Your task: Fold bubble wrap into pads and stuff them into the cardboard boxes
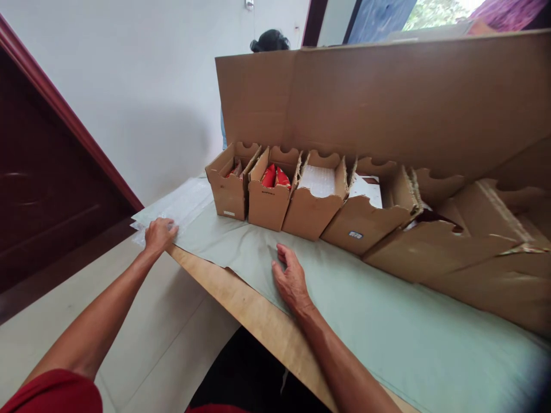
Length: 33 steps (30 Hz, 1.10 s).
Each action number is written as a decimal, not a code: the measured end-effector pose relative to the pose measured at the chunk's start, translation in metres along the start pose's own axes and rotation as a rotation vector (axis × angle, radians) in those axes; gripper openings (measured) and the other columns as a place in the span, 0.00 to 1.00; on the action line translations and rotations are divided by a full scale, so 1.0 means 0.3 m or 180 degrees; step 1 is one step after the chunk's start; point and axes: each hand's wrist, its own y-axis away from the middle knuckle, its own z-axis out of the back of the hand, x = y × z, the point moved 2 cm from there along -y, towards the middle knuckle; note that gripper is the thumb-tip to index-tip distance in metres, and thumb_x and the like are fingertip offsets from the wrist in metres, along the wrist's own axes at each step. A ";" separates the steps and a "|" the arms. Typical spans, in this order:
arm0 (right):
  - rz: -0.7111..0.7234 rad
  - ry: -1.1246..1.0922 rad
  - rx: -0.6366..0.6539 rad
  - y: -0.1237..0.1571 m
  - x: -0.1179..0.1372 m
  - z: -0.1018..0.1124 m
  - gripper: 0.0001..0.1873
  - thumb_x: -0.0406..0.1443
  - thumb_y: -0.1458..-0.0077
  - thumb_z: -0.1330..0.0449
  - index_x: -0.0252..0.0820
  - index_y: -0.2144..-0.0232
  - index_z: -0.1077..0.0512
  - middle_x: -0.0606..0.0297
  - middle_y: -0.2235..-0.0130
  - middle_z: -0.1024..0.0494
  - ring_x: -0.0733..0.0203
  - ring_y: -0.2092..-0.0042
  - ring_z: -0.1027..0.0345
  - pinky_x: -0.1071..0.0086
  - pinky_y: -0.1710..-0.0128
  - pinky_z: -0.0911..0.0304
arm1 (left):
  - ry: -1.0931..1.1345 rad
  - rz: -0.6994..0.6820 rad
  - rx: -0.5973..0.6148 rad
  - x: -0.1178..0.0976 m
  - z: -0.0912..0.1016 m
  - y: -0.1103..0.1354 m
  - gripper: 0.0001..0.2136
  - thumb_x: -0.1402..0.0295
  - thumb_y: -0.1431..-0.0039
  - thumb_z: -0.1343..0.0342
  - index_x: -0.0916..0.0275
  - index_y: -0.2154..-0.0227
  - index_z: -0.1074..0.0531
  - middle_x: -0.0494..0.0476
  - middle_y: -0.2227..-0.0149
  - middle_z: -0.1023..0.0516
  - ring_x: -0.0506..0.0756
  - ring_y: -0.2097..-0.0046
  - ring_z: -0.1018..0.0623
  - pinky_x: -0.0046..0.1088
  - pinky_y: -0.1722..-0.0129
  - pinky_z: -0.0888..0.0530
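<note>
My left hand point(160, 234) is at the table's left end, fingers curled on the near edge of a stack of clear plastic sheets point(187, 198) that look like bubble wrap. The fingertips are partly hidden. My right hand point(291, 276) hovers over or rests on the pale green cloth point(344, 287), fingers loosely bent and apart, nothing in it. Beyond it stands a row of open cardboard bins. One bin point(269, 205) holds red patterned packets point(276, 176), and the bin beside it point(307, 219) holds white bubble wrap point(317, 180).
The leftmost bin point(227, 198) stands near the plastic stack. Another bin point(365, 226) holds white cards point(365, 190); larger bins continue right. A tall cardboard panel point(379, 97) rises behind them. Past it a person's head point(270, 41) shows. The wooden table edge point(241, 298) runs diagonally before me.
</note>
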 end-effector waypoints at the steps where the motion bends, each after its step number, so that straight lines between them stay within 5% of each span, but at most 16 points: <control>1: -0.0003 0.0028 0.0013 0.000 -0.001 0.000 0.25 0.36 0.44 0.43 0.39 0.44 0.28 0.50 0.45 0.22 0.49 0.45 0.25 0.49 0.42 0.30 | -0.0010 0.0099 0.0017 0.004 0.005 -0.018 0.03 0.66 0.58 0.42 0.58 0.78 0.27 0.65 0.65 0.20 0.72 0.48 0.25 0.47 0.45 0.32; 8: 0.0001 0.0025 0.0080 -0.005 -0.007 0.004 0.23 0.35 0.45 0.44 0.41 0.47 0.26 0.51 0.45 0.21 0.47 0.43 0.27 0.49 0.40 0.33 | 0.0429 0.0727 0.0065 -0.029 0.106 -0.095 0.05 0.63 0.60 0.44 0.58 0.82 0.30 0.52 0.81 0.30 0.61 0.66 0.26 0.32 0.66 0.34; 12: 0.0008 -0.0025 0.0130 -0.017 0.005 0.006 0.17 0.35 0.46 0.44 0.43 0.54 0.22 0.52 0.44 0.21 0.47 0.41 0.28 0.49 0.38 0.36 | 0.1169 0.0807 0.0480 -0.138 0.138 0.011 0.12 0.57 0.63 0.40 0.60 0.77 0.27 0.49 0.78 0.28 0.55 0.71 0.29 0.28 0.71 0.35; 17: -0.0054 -0.0152 0.0320 0.000 0.081 0.024 0.14 0.37 0.44 0.42 0.42 0.58 0.22 0.53 0.47 0.19 0.49 0.45 0.25 0.53 0.43 0.32 | 0.2228 0.0931 0.1705 -0.330 -0.013 0.354 0.20 0.52 0.68 0.32 0.61 0.75 0.27 0.52 0.76 0.26 0.52 0.75 0.29 0.29 0.73 0.32; 22: -0.0310 -0.0534 0.1102 0.106 0.194 0.123 0.17 0.44 0.39 0.41 0.42 0.53 0.22 0.60 0.58 0.16 0.55 0.60 0.22 0.63 0.60 0.28 | 0.2990 0.0998 0.2529 -0.513 -0.231 0.651 0.24 0.49 0.67 0.28 0.61 0.75 0.30 0.50 0.75 0.28 0.50 0.73 0.28 0.27 0.72 0.29; 29: -0.0888 -0.0639 0.0774 0.258 0.166 0.442 0.26 0.48 0.44 0.35 0.43 0.47 0.26 0.55 0.49 0.19 0.49 0.49 0.24 0.59 0.50 0.30 | 0.3498 0.0723 0.3380 -0.736 -0.326 0.882 0.26 0.44 0.58 0.30 0.63 0.71 0.25 0.54 0.67 0.24 0.53 0.62 0.24 0.29 0.61 0.24; 33: -0.1318 -0.0956 0.0648 0.297 0.080 0.573 0.17 0.45 0.47 0.35 0.42 0.58 0.23 0.62 0.63 0.18 0.56 0.62 0.25 0.65 0.63 0.32 | 0.2985 0.0064 0.3571 -0.764 -0.333 0.940 0.20 0.50 0.51 0.32 0.64 0.66 0.21 0.57 0.64 0.20 0.55 0.60 0.23 0.32 0.57 0.25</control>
